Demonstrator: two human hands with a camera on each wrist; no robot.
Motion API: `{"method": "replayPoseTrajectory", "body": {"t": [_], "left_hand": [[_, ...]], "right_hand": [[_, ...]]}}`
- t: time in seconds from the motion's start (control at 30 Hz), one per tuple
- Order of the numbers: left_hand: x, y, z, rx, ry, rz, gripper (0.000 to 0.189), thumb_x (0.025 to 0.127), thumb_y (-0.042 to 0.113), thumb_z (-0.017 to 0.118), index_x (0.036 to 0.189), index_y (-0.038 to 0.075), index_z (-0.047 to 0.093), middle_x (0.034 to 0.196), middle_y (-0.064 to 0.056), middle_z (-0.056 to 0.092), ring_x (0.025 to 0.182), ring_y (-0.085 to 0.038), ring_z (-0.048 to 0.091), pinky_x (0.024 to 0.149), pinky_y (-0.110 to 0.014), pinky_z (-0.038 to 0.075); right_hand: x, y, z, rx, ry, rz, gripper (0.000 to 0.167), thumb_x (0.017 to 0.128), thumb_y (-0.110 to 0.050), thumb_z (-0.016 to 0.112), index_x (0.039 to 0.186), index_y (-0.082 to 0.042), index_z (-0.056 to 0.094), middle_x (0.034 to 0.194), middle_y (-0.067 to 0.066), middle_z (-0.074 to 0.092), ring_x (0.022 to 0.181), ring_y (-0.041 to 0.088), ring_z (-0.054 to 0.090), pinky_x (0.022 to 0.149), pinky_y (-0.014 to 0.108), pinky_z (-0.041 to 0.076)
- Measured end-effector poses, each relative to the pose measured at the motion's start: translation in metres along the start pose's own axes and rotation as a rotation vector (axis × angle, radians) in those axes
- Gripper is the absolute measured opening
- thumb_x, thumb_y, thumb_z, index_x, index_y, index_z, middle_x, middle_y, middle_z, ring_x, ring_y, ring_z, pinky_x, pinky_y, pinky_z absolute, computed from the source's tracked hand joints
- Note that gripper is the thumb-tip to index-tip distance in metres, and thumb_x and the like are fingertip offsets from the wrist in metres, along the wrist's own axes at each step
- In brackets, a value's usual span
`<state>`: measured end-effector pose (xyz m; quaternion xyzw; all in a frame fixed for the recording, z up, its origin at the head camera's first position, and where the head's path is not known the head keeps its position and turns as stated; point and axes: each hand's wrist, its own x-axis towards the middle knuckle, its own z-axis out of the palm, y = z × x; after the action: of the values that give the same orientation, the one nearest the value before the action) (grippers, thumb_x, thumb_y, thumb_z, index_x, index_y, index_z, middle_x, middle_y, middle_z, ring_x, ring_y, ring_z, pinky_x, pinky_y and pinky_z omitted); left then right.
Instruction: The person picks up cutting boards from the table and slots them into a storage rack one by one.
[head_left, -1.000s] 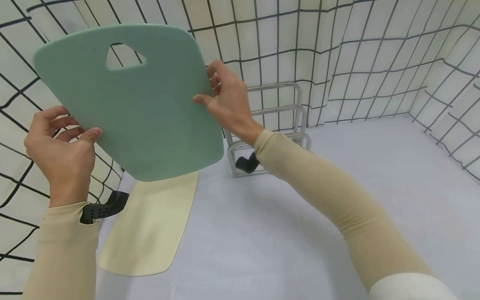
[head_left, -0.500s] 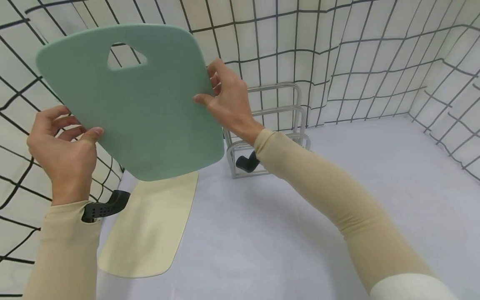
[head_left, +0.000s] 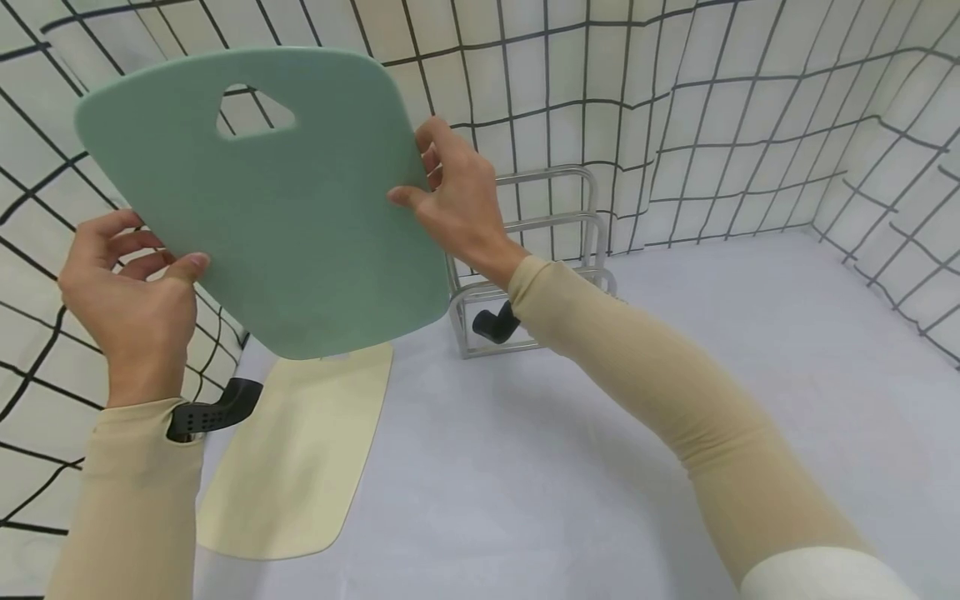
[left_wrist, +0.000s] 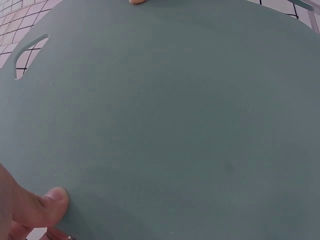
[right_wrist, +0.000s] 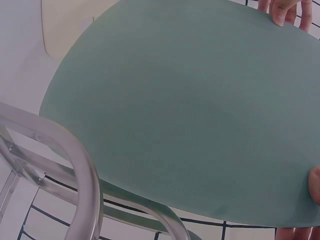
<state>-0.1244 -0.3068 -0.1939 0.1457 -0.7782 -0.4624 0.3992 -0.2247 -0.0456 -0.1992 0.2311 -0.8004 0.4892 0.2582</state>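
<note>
Observed held aloft at far left, raised above the white table point(head_left: 540, 475): pale green, flat, round-cornered board point(head_left: 300, 217) of plastic-like material, with a handle hole toward the far end. Pinched at its left edge by the left hand point(head_left: 131, 300), with thumb on the near face and other fingers behind. Pinched likewise at its right edge by the right hand point(head_left: 461, 200), a little farther up. Judged so gripped, without use of the handle hole, to balance the broad sheet from opposite sides and prevent swinging. Tilted broad face to the viewer, presumably for full sight of the surface.

Noted lower and nearer, flat on the table at left: cream, flat, round-cornered board point(head_left: 292, 467), with far end partly hidden. Noted at far centre: silver, bent-tube metal rack point(head_left: 551, 220), just beside the green board; impossible to tell whether touching. Bounded left and far by black wire grid point(head_left: 32, 193).
</note>
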Motion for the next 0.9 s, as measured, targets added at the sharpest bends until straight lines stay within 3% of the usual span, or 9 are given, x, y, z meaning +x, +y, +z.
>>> {"method": "replayPoseTrajectory", "body": {"t": [0.43,0.9], "left_hand": [[0.001,-0.002,0.008,0.027,-0.015,0.03,0.05,0.09,-0.005,0.068,0.131,0.025,0.065,0.107,0.019,0.056,0.086,0.003,0.064,0.084,-0.012,0.052],[-0.002,0.007,0.015,-0.002,-0.037,0.027,0.049,0.091,-0.004,0.066,0.13,0.026,0.065,0.109,0.018,0.056,0.084,0.002,0.064,0.081,-0.013,0.05]], "right_hand": [[0.001,0.003,-0.006,-0.012,-0.006,0.011,0.041,0.088,-0.015,0.083,0.118,-0.007,0.057,0.1,0.009,0.065,0.085,0.018,0.061,0.08,0.023,0.052],[0.004,0.007,-0.014,-0.023,0.003,0.026,0.041,0.088,-0.015,0.083,0.118,-0.008,0.056,0.097,0.008,0.062,0.084,0.017,0.059,0.079,0.021,0.051]]}}
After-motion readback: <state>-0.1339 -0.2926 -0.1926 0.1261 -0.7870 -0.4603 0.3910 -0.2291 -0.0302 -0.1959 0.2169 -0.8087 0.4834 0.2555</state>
